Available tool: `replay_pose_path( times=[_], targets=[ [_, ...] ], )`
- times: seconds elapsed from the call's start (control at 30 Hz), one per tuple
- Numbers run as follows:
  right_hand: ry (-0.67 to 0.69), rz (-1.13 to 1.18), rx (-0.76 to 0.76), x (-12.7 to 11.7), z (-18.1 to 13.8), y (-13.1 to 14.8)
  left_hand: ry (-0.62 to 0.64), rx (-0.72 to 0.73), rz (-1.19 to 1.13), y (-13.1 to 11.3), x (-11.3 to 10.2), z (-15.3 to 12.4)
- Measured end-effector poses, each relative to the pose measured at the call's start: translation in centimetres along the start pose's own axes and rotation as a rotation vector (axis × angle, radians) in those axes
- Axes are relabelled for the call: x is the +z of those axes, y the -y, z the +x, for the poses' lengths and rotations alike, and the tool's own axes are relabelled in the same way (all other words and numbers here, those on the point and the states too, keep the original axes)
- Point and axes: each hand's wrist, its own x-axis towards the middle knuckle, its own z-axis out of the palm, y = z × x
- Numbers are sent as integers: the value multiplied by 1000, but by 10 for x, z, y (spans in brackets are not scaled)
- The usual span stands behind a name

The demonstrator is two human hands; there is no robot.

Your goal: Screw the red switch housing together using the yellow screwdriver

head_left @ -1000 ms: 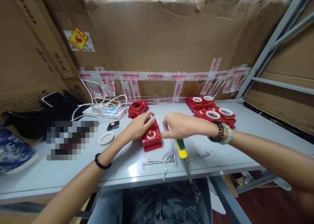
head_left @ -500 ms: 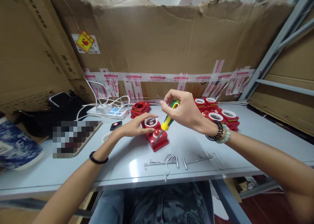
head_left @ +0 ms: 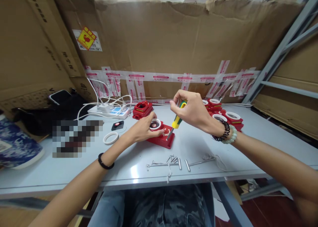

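Note:
My right hand (head_left: 192,109) is closed around the yellow and green handle of a screwdriver (head_left: 176,122). The metal shaft slants down to the left, its tip at the right-hand end of a red housing (head_left: 160,141). That housing lies on the table, turned slantwise, with a white ring (head_left: 157,120) round a dark disc on top. My left hand (head_left: 142,130) grips the housing from the left, thumb on the near side and fingers over the far side. Whether the tip sits on a screw is too small to tell.
Loose screws (head_left: 173,159) and two T-shaped metal rods lie near the front edge. Another red housing (head_left: 142,110) stands behind, several more (head_left: 233,119) at right. At left are a white ring (head_left: 110,138), a dark square piece (head_left: 117,125), a power strip (head_left: 119,112) and a blurred-out flat object.
The red housing has swung round, its near end moving right and away from me. The left hand has shifted right with it, and the screwdriver has followed to the right.

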Motion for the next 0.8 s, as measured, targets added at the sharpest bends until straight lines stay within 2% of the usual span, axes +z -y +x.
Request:
replay_pose_path(
  times=[0.17,0.37,0.43,0.6,0.8],
  targets=[
    [1,-99,11,1,1,-2,-1,16,1,-4,0,-1],
    [113,-553,-8,-5,2,19,5,58,56,-1,2,1],
    [162,-630,-25,-6,5,32,16,77,77,1,2,2],
    [353,-656,-63,-7,15,51,20,86,42,0,2,2],
    [495,-497,-240,-11,21,46,28,99,10,-3,1,1]
  ],
)
